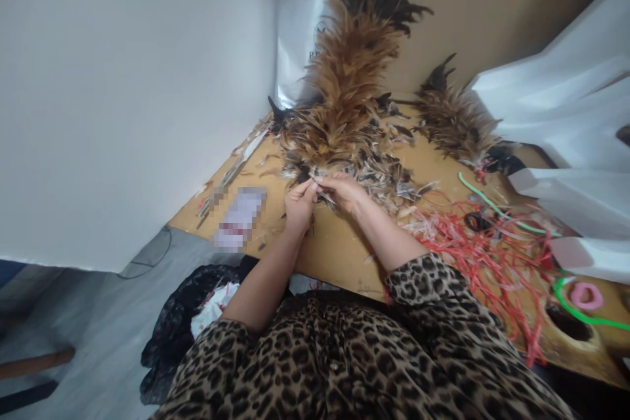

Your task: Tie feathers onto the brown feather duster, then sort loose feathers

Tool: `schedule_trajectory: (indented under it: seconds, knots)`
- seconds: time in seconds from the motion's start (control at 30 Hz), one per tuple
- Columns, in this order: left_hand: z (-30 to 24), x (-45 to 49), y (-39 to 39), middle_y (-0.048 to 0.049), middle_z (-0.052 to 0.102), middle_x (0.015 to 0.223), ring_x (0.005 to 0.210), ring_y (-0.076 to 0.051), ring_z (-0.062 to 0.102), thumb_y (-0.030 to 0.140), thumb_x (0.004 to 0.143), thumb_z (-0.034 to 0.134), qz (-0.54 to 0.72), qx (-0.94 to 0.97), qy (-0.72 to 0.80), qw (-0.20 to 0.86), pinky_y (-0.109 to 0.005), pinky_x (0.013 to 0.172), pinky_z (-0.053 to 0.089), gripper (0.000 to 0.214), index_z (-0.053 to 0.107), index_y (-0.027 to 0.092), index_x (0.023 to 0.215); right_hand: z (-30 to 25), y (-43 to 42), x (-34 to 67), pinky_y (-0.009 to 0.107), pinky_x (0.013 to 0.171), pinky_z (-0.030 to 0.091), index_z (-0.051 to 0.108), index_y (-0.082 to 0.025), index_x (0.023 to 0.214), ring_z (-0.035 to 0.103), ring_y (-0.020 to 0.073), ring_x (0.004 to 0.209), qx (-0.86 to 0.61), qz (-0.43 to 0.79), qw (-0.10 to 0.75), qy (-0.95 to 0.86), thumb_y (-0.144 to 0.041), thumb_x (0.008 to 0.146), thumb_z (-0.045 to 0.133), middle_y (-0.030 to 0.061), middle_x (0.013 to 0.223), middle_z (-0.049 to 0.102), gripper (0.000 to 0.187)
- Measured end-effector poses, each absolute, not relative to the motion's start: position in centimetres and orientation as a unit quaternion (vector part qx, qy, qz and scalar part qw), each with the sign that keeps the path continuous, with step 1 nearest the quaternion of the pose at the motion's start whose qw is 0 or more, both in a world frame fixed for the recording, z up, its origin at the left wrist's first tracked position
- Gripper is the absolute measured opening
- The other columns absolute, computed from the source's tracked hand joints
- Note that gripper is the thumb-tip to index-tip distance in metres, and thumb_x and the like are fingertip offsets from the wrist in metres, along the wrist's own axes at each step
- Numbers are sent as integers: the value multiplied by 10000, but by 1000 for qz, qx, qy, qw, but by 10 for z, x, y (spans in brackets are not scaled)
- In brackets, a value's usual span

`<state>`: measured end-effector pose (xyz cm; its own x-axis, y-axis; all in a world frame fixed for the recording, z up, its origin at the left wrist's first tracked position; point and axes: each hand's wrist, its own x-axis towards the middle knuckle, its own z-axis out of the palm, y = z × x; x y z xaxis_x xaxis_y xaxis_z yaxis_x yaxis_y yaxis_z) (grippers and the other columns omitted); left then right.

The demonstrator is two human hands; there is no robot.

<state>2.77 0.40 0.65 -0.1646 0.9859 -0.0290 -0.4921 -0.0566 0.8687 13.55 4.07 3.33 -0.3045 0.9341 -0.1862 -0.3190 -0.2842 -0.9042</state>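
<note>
Over the near edge of a large heap of brown and black feathers [347, 72], my two hands meet fingertip to fingertip. My left hand [299, 205] is closed in a pinch on a feather; dark bits of it show beside and below the fingers. With thumb and forefinger together, my right hand [344, 190] pinches at the same spot. The feather is small here and mostly hidden by the fingers. Loose pale and grey feathers [388, 177] lie on the tabletop just beyond my right hand.
Left on the yellow table [335, 249] are a blurred-out flat item [240, 218] and thin sticks [231, 174]. To the right lie a smaller feather bunch [455, 118], tangled red strips [472, 256], a green strip [566, 295] and a hole [571, 321]. A black bag [182, 315] sits below.
</note>
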Motion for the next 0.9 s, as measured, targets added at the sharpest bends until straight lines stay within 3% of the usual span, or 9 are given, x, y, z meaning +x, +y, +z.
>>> schedule_trajectory:
  seconds: [0.13, 0.2, 0.37, 0.43, 0.63, 0.8, 0.9]
  knots:
    - [7, 21, 6, 50, 406, 478, 411, -17, 279, 380, 681, 700, 660, 328, 375, 563, -161, 383, 162, 273, 614, 122, 655, 41, 43, 143, 183, 489, 426, 701, -163, 731, 560, 85, 526, -396, 683, 424, -444, -317, 486, 811, 0, 603, 666, 310]
    - [7, 18, 7, 44, 416, 504, 422, -18, 301, 385, 680, 698, 667, 313, 371, 565, -153, 380, 169, 283, 590, 126, 641, 46, 50, 151, 168, 446, 385, 715, -165, 789, 528, 70, 488, -428, 647, 430, -461, -303, 494, 798, -9, 585, 655, 336]
    - [9, 15, 9, 22, 486, 600, 448, -10, 342, 361, 650, 726, 685, 260, 373, 569, -142, 369, 177, 283, 567, 127, 638, 49, 87, 178, 170, 385, 300, 705, -139, 715, 441, 67, 414, -531, 470, 508, -489, -261, 566, 707, -33, 465, 572, 193]
    - [10, 16, 9, 23, 481, 596, 446, -10, 346, 359, 663, 720, 687, 255, 374, 569, -140, 367, 181, 283, 564, 125, 635, 48, 105, 187, 190, 427, 353, 700, -123, 690, 464, 79, 439, -576, 391, 496, -519, -244, 617, 657, -16, 499, 591, 147]
    - [9, 16, 8, 29, 456, 572, 434, -8, 346, 373, 677, 715, 683, 262, 369, 573, -133, 363, 189, 296, 567, 121, 629, 53, 133, 189, 299, 728, 475, 709, -130, 720, 641, 208, 756, -696, 185, 280, -635, -228, 681, 613, 89, 730, 682, 143]
    - [5, 16, 9, 37, 441, 539, 423, -10, 331, 404, 659, 724, 682, 267, 362, 577, -134, 358, 181, 314, 575, 130, 632, 57, 141, 175, 390, 820, 476, 698, -132, 912, 627, 296, 972, -746, 114, 167, -635, -309, 686, 643, 188, 999, 664, 292]
    - [4, 17, 10, 25, 480, 588, 439, -8, 345, 401, 636, 738, 682, 265, 362, 577, -131, 360, 182, 315, 582, 127, 645, 54, 149, 169, 412, 837, 477, 668, -114, 1017, 614, 312, 1009, -757, 95, 124, -634, -335, 673, 667, 212, 1045, 644, 409]
